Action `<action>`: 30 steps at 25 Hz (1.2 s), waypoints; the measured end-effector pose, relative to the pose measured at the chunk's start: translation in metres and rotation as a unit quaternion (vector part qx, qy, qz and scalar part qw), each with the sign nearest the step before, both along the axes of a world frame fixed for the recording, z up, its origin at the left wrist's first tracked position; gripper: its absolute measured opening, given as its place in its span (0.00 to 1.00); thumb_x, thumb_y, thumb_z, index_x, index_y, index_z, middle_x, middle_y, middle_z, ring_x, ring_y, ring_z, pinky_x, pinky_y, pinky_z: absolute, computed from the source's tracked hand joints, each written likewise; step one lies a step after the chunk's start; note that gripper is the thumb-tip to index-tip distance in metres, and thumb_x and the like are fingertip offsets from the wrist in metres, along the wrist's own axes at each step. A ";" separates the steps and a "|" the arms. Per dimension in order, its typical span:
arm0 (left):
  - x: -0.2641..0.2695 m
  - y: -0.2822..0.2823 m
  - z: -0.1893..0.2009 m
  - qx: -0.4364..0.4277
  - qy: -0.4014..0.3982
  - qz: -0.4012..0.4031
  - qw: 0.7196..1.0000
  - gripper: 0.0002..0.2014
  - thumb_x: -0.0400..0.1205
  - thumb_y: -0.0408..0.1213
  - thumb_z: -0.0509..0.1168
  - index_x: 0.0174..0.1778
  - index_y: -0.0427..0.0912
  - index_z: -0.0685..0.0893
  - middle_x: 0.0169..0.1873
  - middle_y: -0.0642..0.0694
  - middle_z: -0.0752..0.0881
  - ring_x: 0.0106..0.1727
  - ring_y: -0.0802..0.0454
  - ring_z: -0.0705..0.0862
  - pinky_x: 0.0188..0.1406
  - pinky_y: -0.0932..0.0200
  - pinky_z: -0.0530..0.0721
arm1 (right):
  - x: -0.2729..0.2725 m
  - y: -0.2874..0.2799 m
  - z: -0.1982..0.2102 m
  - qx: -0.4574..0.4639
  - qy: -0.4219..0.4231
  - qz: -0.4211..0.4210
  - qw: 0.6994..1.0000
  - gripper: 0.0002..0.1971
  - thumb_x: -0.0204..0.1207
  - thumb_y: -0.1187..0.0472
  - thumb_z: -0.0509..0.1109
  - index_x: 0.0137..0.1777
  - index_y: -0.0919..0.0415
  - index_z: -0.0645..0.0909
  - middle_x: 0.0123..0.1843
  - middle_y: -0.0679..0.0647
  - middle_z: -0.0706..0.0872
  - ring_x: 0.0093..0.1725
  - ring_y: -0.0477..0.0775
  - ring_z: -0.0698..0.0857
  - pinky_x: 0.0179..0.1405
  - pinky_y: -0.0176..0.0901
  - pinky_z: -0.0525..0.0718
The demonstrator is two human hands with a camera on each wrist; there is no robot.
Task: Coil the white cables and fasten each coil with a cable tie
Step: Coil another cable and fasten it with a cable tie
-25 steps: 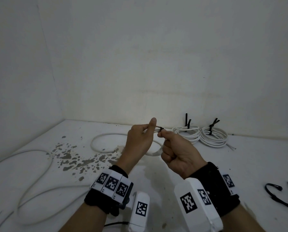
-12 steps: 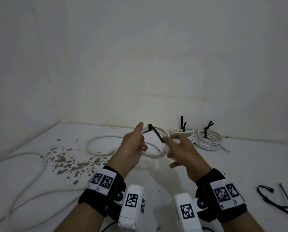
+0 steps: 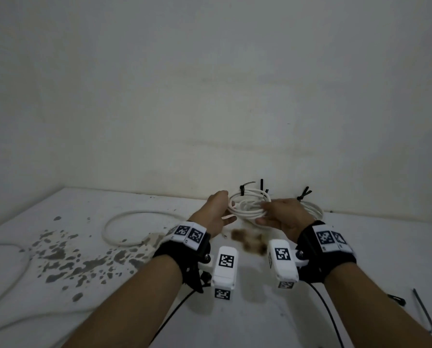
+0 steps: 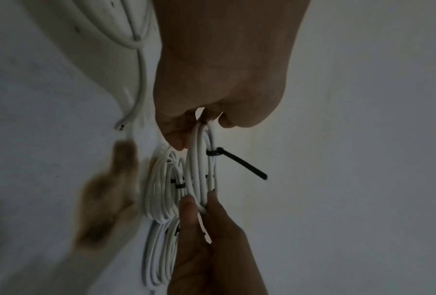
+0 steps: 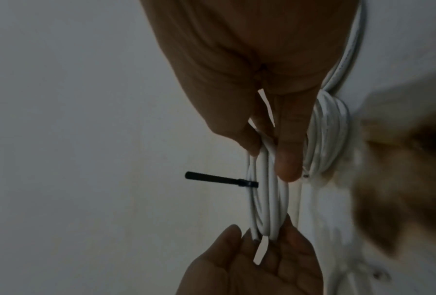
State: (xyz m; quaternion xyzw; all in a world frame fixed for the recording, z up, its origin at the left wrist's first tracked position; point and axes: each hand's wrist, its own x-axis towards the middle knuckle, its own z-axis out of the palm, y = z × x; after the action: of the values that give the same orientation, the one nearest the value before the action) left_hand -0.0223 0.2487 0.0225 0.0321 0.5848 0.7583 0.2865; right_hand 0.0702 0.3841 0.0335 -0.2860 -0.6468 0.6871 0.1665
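A small white cable coil (image 3: 250,206) hangs in the air between both hands, near the back wall. A black cable tie (image 3: 245,189) is cinched round it, tail sticking out. My left hand (image 3: 230,210) pinches the coil's left side; in the left wrist view thumb and fingers close on the loops (image 4: 202,127) just above the tie (image 4: 237,162). My right hand (image 3: 263,212) pinches the opposite side, its thumb (image 5: 288,159) pressed on the strands, the tie (image 5: 219,181) jutting left. Two tied coils (image 3: 311,209) lie on the table behind, partly hidden.
A loose white cable loop (image 3: 134,218) lies to the left, and a longer cable (image 3: 11,249) runs along the far left. Spare black ties (image 3: 423,315) lie at the right front. The white table (image 3: 385,247) carries grey flecks (image 3: 59,257) and a brown stain (image 3: 250,243).
My right hand let go of the tie's tail and took the coil's right side. Both hands carried the tied coil forward and right, over the coils by the wall.
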 end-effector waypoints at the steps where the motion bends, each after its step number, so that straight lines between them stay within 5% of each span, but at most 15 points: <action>1: -0.006 0.009 -0.001 -0.014 0.011 -0.009 1.000 0.11 0.87 0.34 0.54 0.45 0.37 0.81 0.37 0.43 0.83 0.38 0.49 0.81 0.34 0.56 0.82 | -0.008 0.010 0.001 0.002 -0.008 -0.017 1.000 0.05 0.80 0.73 0.71 0.48 0.79 0.83 0.38 0.67 0.85 0.32 0.61 0.86 0.24 0.43 0.89; 3: -0.018 0.026 -0.004 -0.045 0.029 -0.013 0.998 0.12 0.85 0.29 0.55 0.48 0.34 0.84 0.40 0.40 0.85 0.40 0.49 0.82 0.31 0.58 0.83 | -0.021 0.027 0.000 0.010 -0.019 -0.045 0.999 0.05 0.79 0.74 0.73 0.45 0.78 0.82 0.34 0.67 0.84 0.30 0.62 0.85 0.23 0.45 0.89; 6: -0.030 0.051 -0.013 -0.116 0.093 -0.026 0.989 0.13 0.85 0.28 0.57 0.59 0.32 0.84 0.47 0.39 0.83 0.46 0.46 0.81 0.34 0.60 0.82 | -0.035 0.049 -0.009 0.103 -0.049 -0.082 0.990 0.08 0.76 0.71 0.76 0.49 0.72 0.80 0.35 0.71 0.88 0.30 0.69 0.89 0.34 0.62 0.92; 9: -0.041 0.070 -0.022 -0.154 0.158 -0.024 0.975 0.09 0.85 0.29 0.59 0.44 0.40 0.84 0.37 0.45 0.81 0.39 0.47 0.81 0.40 0.58 0.83 | -0.039 0.058 -0.023 0.173 -0.082 -0.087 0.978 0.05 0.76 0.69 0.75 0.47 0.68 0.82 0.36 0.72 0.89 0.28 0.71 0.90 0.35 0.69 0.91; 11: -0.045 0.076 -0.026 -0.169 0.183 -0.007 0.968 0.08 0.83 0.33 0.62 0.45 0.43 0.87 0.41 0.46 0.84 0.46 0.43 0.84 0.48 0.56 0.84 | -0.039 0.059 -0.029 0.191 -0.072 -0.113 0.973 0.04 0.76 0.68 0.74 0.46 0.66 0.81 0.37 0.70 0.89 0.27 0.70 0.90 0.31 0.65 0.91; 15: -0.049 0.085 -0.029 -0.153 0.205 0.005 0.967 0.11 0.81 0.44 0.65 0.38 0.46 0.89 0.38 0.46 0.88 0.44 0.45 0.85 0.42 0.60 0.81 | -0.038 0.064 -0.030 0.252 -0.024 -0.159 0.954 0.05 0.77 0.64 0.72 0.49 0.64 0.82 0.36 0.66 0.89 0.30 0.68 0.90 0.35 0.63 0.92; 18: -0.051 0.090 -0.038 -0.174 0.229 -0.012 0.958 0.12 0.82 0.45 0.65 0.43 0.43 0.91 0.44 0.42 0.90 0.50 0.43 0.87 0.55 0.52 0.85 | -0.036 0.073 -0.031 0.346 -0.089 -0.144 0.923 0.11 0.79 0.58 0.72 0.58 0.63 0.83 0.50 0.60 0.87 0.50 0.65 0.88 0.49 0.48 0.85; 21: -0.051 0.093 -0.051 -0.202 0.265 0.002 0.943 0.18 0.82 0.47 0.62 0.44 0.37 0.91 0.45 0.38 0.90 0.51 0.40 0.86 0.55 0.51 0.84 | -0.033 0.076 -0.035 0.401 -0.117 -0.106 0.902 0.12 0.81 0.59 0.70 0.60 0.66 0.82 0.61 0.64 0.82 0.59 0.64 0.82 0.46 0.40 0.72; 24: -0.047 0.092 -0.053 -0.238 0.279 -0.012 0.930 0.22 0.86 0.49 0.58 0.62 0.35 0.87 0.66 0.35 0.85 0.67 0.37 0.81 0.70 0.49 0.77 | -0.035 0.077 -0.035 0.414 -0.109 -0.091 0.899 0.11 0.80 0.62 0.71 0.56 0.70 0.81 0.52 0.64 0.86 0.54 0.64 0.84 0.45 0.45 0.77; 27: -0.038 0.093 -0.047 -0.236 0.259 -0.038 0.936 0.23 0.91 0.45 0.48 0.70 0.34 0.79 0.71 0.34 0.80 0.70 0.38 0.78 0.70 0.50 0.74 | -0.039 0.075 -0.035 0.441 -0.118 -0.072 0.887 0.12 0.78 0.62 0.72 0.54 0.71 0.82 0.49 0.65 0.88 0.51 0.64 0.86 0.49 0.51 0.83; 30: -0.035 0.091 -0.044 -0.214 0.223 -0.044 0.950 0.25 0.92 0.40 0.46 0.86 0.36 0.56 0.85 0.39 0.60 0.84 0.43 0.61 0.80 0.55 0.58 | -0.042 0.068 -0.035 0.465 -0.132 -0.054 0.874 0.13 0.78 0.60 0.72 0.53 0.72 0.83 0.50 0.65 0.88 0.51 0.64 0.86 0.48 0.49 0.84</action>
State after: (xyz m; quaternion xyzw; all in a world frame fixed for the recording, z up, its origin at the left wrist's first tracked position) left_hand -0.0571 0.3400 -0.0212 0.1639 0.7803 0.5756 0.1816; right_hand 0.0285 0.4518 -0.0014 -0.2982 -0.8913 0.2529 0.2297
